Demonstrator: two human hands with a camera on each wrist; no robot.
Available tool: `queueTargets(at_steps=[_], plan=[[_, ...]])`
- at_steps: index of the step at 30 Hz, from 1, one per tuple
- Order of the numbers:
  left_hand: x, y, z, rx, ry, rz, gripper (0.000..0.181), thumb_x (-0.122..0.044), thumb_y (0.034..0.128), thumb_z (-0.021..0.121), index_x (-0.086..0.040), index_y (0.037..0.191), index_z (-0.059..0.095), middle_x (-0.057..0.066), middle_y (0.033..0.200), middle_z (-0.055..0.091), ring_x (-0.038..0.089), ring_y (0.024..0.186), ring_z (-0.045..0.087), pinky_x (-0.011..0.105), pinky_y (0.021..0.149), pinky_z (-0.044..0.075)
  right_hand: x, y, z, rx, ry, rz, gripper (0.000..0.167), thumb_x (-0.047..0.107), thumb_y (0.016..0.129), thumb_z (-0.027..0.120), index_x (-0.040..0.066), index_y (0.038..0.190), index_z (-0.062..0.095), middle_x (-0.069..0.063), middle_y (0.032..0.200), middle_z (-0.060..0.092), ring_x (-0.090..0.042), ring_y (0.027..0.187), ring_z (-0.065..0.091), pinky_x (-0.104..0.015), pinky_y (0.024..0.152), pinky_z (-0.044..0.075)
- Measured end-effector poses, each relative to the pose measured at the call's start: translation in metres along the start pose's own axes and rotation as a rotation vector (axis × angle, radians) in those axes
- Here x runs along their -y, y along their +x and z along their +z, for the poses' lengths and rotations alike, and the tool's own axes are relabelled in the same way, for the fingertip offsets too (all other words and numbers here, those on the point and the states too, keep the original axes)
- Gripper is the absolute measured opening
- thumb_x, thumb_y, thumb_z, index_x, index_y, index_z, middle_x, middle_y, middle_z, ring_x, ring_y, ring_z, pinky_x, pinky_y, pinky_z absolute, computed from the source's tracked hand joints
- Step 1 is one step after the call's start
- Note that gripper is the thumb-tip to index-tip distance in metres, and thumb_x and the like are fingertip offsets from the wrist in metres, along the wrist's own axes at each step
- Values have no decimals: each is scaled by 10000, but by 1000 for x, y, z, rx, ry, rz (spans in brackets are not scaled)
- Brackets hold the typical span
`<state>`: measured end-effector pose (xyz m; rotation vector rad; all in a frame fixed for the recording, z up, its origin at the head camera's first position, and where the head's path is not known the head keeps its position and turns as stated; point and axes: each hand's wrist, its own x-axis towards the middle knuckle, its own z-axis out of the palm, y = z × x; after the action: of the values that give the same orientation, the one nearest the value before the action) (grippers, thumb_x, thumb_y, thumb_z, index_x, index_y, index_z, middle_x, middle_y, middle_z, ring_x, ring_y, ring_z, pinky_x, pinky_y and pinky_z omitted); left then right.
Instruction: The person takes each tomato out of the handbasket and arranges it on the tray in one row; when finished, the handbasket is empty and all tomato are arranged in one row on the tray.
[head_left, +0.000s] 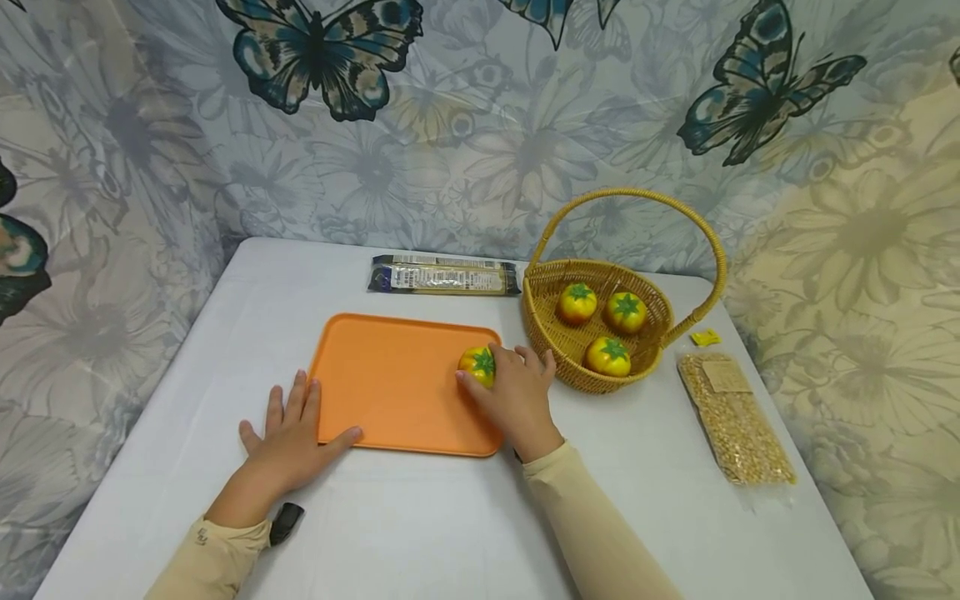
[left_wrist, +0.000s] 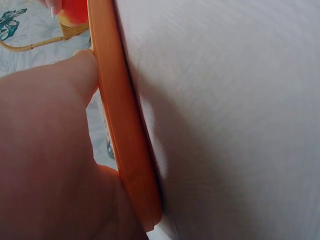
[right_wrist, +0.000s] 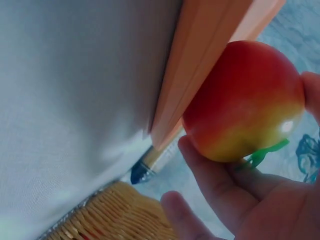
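My right hand (head_left: 517,396) pinches a red-and-yellow tomato (right_wrist: 245,100) with a green star-shaped top between thumb and fingers. It holds the tomato at the right end of an orange tray (head_left: 397,383); whether the tomato touches the tray floor I cannot tell. At the tray's near left corner, my left hand (head_left: 285,450) lies with fingers spread, its thumb over the near rim. The left wrist view shows that hand against the tray's side (left_wrist: 125,120). Several similar tomatoes, among them one at the front (head_left: 608,357), sit in a wicker basket (head_left: 555,342) right of the tray.
Behind the tray lies a long, dark-ended packet (head_left: 446,277). A clear bag of yellow kernels (head_left: 738,425) is near the table's right edge, with a small yellow wrapper (head_left: 705,337) behind it. The basket's tall handle (head_left: 626,192) arches up and leans right.
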<state>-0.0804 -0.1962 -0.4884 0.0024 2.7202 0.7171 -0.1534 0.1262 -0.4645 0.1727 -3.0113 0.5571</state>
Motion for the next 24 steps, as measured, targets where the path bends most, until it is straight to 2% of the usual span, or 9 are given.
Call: queueTargets(at_steps=[6, 11, 17, 20, 24], plan=[[1, -1, 0, -5, 5, 2, 1230, -836, 941, 496, 39, 1676, 43, 235, 1735, -164, 567, 1530, -207, 889, 996, -165, 0, 0, 0, 24, -3, 12, 833, 673, 933, 711, 63, 1490, 598, -147, 1351, 696, -413, 1372, 470, -697, 1203, 59], [1, 0, 1, -7, 15, -1, 1229, -838, 940, 495, 36, 1677, 46, 234, 1737, -160, 567, 1533, -198, 886, 1003, -161, -1, -2, -7, 19, 20, -10, 873, 636, 935, 735, 65, 1559, 517, -162, 1450, 623, -426, 1404, 452, -641, 1242, 64], [-1, -1, 0, -1, 15, 0, 1230, -839, 940, 494, 36, 1677, 45, 234, 1736, -163, 570, 1531, -198, 889, 1001, -158, -8, 3, -39, -38, 149, -75, 805, 530, 972, 749, 25, 1553, 512, -192, 1505, 575, -440, 1391, 470, -577, 1220, 250], [0, -1, 0, -2, 14, 2, 1230, -842, 941, 486, 37, 1677, 42, 232, 1736, -168, 571, 1530, -200, 892, 996, -158, -18, 14, -58, -60, 189, -57, 798, 535, 1002, 705, 35, 1582, 478, -198, 1541, 540, -445, 1429, 435, -578, 1222, 251], [1, 0, 1, 1, 20, 2, 1233, -851, 939, 472, 33, 1678, 34, 228, 1735, -176, 571, 1529, -202, 891, 997, -159, -40, 32, -82, -115, 178, 1, 781, 549, 1028, 649, 42, 1593, 464, -217, 1551, 524, -470, 1433, 425, -611, 1219, 227]])
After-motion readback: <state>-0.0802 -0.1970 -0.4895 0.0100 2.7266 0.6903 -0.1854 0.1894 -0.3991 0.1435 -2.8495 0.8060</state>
